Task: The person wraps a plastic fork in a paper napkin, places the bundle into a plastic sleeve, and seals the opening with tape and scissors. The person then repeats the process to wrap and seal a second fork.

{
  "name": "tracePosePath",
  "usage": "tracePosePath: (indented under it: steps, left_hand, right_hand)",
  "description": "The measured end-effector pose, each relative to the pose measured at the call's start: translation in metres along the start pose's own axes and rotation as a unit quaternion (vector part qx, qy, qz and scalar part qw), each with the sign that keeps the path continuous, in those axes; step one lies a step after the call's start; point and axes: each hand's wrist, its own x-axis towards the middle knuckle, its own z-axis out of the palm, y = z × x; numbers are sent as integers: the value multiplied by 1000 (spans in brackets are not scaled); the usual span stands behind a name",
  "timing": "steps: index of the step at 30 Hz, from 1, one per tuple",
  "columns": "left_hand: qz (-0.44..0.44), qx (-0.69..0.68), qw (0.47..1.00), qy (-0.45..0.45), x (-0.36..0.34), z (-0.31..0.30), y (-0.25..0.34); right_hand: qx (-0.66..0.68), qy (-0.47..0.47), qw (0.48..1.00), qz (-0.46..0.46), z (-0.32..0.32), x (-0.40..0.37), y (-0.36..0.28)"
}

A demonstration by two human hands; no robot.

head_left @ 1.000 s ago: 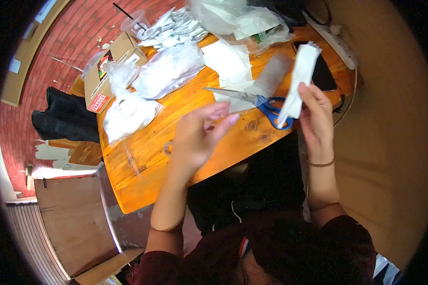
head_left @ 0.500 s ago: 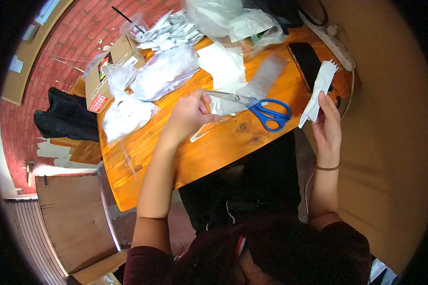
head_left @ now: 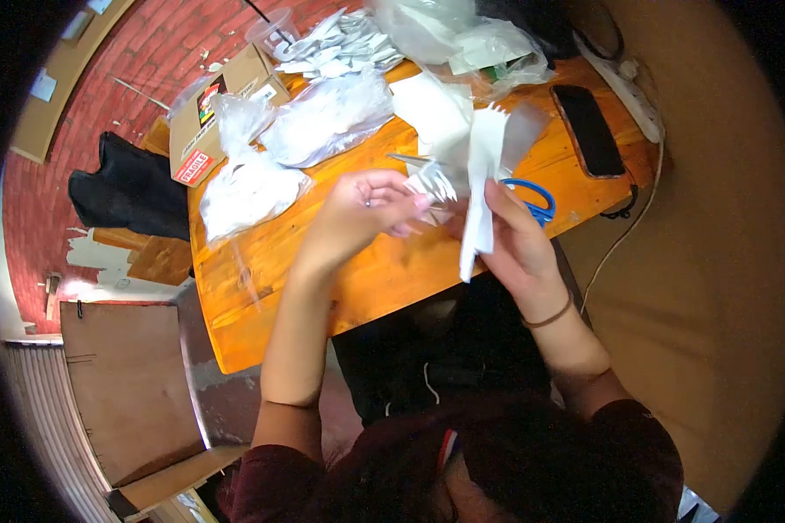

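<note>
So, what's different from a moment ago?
The right hand brought the white bundle leftward, from near the phone to beside the left hand, partly covering the scissors. A blurred white piece now shows in the left hand. Phone, scissors and box stayed put.

My single camera sits on my head and looks forward and steeply down, near enough that my shirt [head_left: 610,453] fills the bottom of the frame. My left hand [head_left: 371,209] and right hand [head_left: 525,253] show near the middle, over the counter [head_left: 266,327]. The wide lens bends the scene, taking in the brick wall [head_left: 179,52] at upper left, with black rounding the corners.
</note>
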Motion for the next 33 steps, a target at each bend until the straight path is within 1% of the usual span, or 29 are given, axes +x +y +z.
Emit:
tracePosePath:
  steps: [2,4,5,8,12,14,17,23,26,29,30,32,33]
  left_hand:
    - [6,11,1000,-6,-3,0,-7]
    - [18,0,1000,-7,-6,-4,-18]
    - [46,11,999,7,-9,-4,-21]
    - [38,44,997,45,-22,-8,-23]
    - [46,5,995,90,-36,-14,-28]
    - [52,2,990,128,-40,-16,-32]
    - [76,-48,983,163,-46,-12,-33]
    - [105,-88,975,173,-52,-11,-31]
    - [58,-54,983,164,-54,-18,-28]
    - [89,-137,955,246,-48,-12,-27]
    - [113,-184,941,262,-45,-8,-24]
    - [159,-280,901,290,-40,3,-18]
    - [193,-315,876,310,-37,8,-18]
  right_hand:
    - [-5,41,998,-41,29,9,2]
    - [-44,48,993,-97,18,19,3]
    - [-63,51,989,-126,13,23,1]
    - [-68,102,974,-192,23,27,-11]
    - [-53,113,965,-229,18,31,-22]
    - [-49,114,964,-236,24,28,-25]
    - [-46,119,963,-238,25,27,-27]
    - [-63,114,956,-265,27,28,-33]
    - [-62,119,953,-272,26,28,-34]
    - [-36,152,949,-273,34,22,-24]
    - [-30,143,951,-272,32,20,-19]
    - [19,127,961,-246,23,16,-9]
    - [18,120,963,-239,27,13,-2]
